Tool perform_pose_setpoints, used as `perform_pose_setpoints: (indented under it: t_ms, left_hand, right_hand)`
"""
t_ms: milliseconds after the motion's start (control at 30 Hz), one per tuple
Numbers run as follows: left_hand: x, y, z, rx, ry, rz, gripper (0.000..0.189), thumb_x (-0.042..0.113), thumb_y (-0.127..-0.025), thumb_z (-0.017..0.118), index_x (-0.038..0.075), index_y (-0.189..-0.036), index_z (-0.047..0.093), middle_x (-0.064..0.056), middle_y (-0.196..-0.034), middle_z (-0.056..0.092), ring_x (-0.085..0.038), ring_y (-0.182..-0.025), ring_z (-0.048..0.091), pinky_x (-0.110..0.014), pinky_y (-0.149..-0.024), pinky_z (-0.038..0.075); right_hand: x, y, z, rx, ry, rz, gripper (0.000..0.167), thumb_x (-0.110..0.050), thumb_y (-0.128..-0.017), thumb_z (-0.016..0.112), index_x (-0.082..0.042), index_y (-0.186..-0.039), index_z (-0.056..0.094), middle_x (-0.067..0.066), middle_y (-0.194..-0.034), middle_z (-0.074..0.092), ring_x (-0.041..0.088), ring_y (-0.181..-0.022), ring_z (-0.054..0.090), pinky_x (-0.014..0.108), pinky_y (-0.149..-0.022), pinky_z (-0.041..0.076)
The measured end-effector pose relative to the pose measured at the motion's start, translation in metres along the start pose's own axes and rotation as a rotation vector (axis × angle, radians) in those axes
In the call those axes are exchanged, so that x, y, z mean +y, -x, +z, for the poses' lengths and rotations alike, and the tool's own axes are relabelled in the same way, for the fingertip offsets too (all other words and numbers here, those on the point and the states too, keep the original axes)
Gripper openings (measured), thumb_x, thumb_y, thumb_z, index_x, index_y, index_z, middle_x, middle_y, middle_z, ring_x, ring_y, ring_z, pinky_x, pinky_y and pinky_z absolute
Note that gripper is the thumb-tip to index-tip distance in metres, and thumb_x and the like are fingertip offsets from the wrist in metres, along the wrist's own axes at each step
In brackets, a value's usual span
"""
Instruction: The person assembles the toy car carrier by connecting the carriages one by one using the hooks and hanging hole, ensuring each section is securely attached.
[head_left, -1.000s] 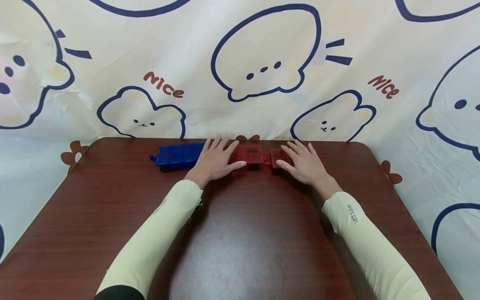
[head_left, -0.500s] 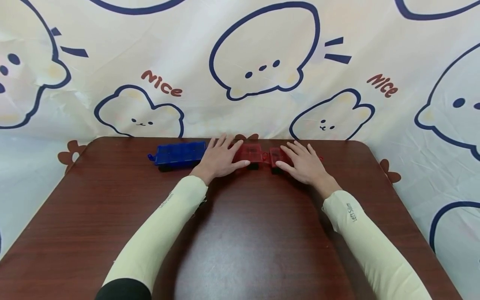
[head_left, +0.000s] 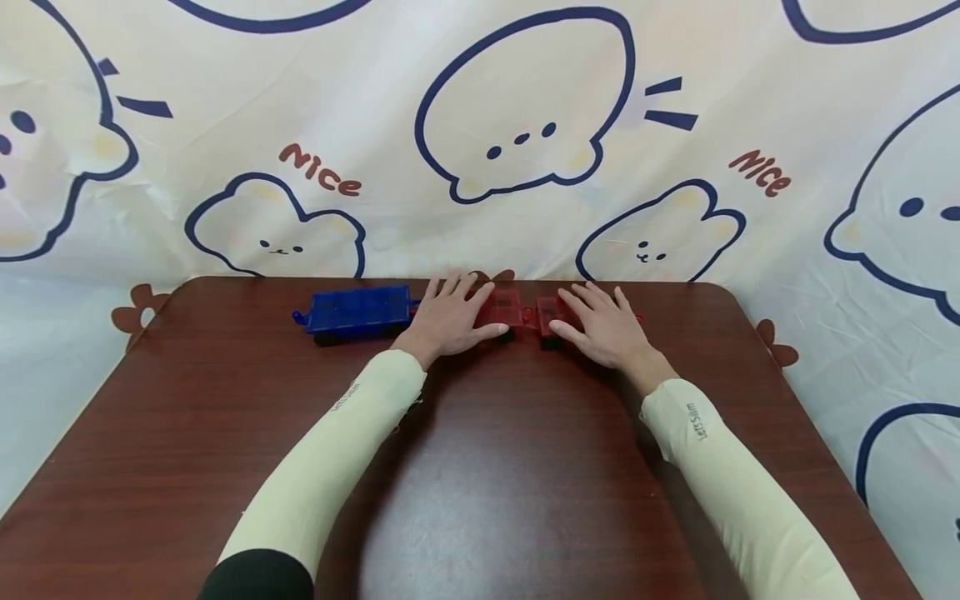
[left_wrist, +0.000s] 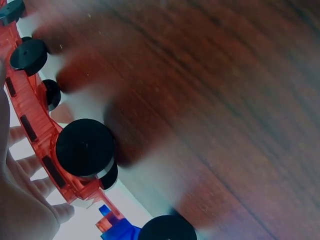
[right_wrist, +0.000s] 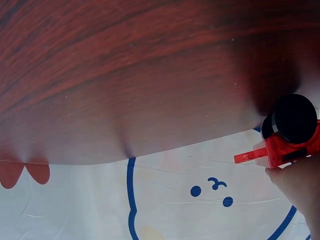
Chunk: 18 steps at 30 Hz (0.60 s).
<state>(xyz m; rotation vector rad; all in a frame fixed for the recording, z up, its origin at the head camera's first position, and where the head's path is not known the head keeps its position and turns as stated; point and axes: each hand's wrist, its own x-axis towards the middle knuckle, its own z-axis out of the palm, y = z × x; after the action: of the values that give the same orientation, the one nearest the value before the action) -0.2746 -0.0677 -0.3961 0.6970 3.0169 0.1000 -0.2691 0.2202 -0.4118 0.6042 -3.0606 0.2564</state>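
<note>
Three toy train cars stand in a row along the table's far edge: a blue car, a translucent red car and a second red car. My left hand rests over the middle red car, fingers spread and extended toward the back. In the left wrist view, that car's black wheel shows, and a red link reaches to the blue car's end. A red coupling lies between the red cars. My right hand rests on the right-hand car, fingers extended, hiding much of it.
The brown wooden table extends toward me. Behind it hangs a white cloth printed with cartoon outlines, meeting the table's back edge. In the right wrist view, a red hook sticks out from the end car.
My left hand has slid a little to the right along the red car, exposing the link beside the blue car. My right hand and the cars have stayed in place; the view shifts slightly.
</note>
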Motion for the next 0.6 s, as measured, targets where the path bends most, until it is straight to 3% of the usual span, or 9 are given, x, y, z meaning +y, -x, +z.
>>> perform_pose_setpoints:
  t_ms: [600]
  left_hand:
    - [0.0056, -0.0046, 0.0082, -0.049, 0.007, 0.019, 0.088, 0.076, -0.096, 0.036, 0.023, -0.164, 0.017, -0.012, -0.168, 0.019, -0.034, -0.155, 0.005, -0.056, -0.122, 0.000]
  right_hand:
    - [0.0027, -0.0006, 0.0049, -0.027, 0.052, 0.005, 0.081, -0.072, -0.100, 0.029, -0.020, -0.162, 0.028, 0.012, -0.166, 0.025, 0.032, -0.154, 0.013, 0.061, -0.121, 0.001]
